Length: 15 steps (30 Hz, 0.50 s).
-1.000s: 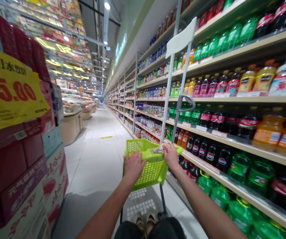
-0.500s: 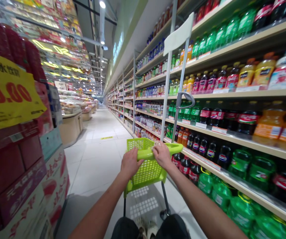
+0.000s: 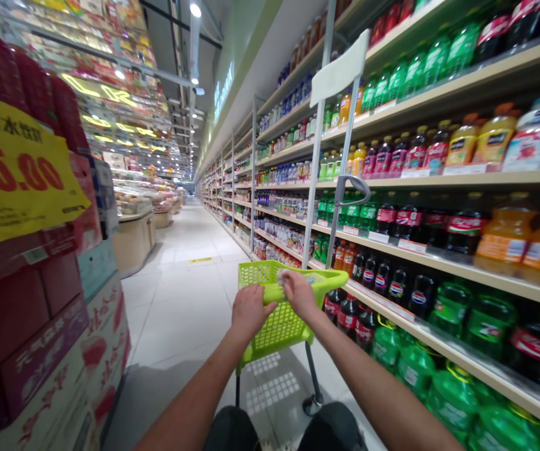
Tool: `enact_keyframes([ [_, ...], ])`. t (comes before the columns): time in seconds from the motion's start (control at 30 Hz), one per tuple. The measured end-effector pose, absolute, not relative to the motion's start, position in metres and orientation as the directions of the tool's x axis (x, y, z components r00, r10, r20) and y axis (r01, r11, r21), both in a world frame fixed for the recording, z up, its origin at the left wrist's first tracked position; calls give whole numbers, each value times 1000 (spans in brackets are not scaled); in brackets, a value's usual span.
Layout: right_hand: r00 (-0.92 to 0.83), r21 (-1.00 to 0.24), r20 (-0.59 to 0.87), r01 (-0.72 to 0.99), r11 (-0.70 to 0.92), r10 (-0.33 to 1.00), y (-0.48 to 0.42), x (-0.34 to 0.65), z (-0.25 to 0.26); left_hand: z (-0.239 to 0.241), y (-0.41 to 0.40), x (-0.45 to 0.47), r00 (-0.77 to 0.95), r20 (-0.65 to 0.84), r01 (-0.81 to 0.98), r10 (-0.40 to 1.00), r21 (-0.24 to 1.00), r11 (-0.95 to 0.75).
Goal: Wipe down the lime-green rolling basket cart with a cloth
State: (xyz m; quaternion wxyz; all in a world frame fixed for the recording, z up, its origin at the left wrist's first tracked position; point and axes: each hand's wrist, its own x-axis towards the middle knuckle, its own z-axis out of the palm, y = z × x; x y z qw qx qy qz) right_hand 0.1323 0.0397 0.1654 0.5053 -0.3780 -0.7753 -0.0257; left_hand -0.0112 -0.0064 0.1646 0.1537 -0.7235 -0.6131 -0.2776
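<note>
Near shelves (image 3: 509, 178), left hand (image 3: 250, 308) curls round the cart handle (image 3: 273, 292), right hand (image 3: 299, 294) clutches a mostly hidden pale wad (image 3: 280, 276).

The right hand (image 3: 299, 294), with its pale wad (image 3: 280, 277), is now further left along the handle (image 3: 272, 293), closer to the left hand (image 3: 250, 309).

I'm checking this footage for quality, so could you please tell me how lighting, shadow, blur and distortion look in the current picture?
Head view: nearest ceiling light blown out white; head view: bright grid patches on the shaded floor below the green shopping cart; head view: small print blurred on the yellow price sign; head view: wide-angle stretch in the orange drink bottles at right.
</note>
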Motion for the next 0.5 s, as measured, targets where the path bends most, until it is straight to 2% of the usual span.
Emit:
enact_keyframes([
  [0.07, -347, -251, 807, 531, 809, 478, 31, 119, 163, 163, -6, -14, 85, 586, 965, 806, 152, -212],
  [0.13, -378, -197, 803, 561, 804, 460, 30, 120, 163, 162, -5, -21, 67, 571, 960, 818, 188, -210],
  [0.23, -225, -242, 807, 719, 652, 547, 41, 140, 166, 161, -3, -29, 61, 553, 958, 831, 202, -205],
  [0.3, -151, -287, 807, 745, 603, 571, 46, 149, 166, 160, -1, -29, 68, 565, 957, 822, 195, -214],
  [0.37, -193, -280, 815, 694, 664, 546, 44, 146, 161, 158, 0, -26, 58, 587, 957, 807, 196, -212],
  [0.5, -346, -174, 833, 577, 798, 432, 32, 130, 145, 155, 1, -19, 25, 617, 959, 787, 206, -193],
])
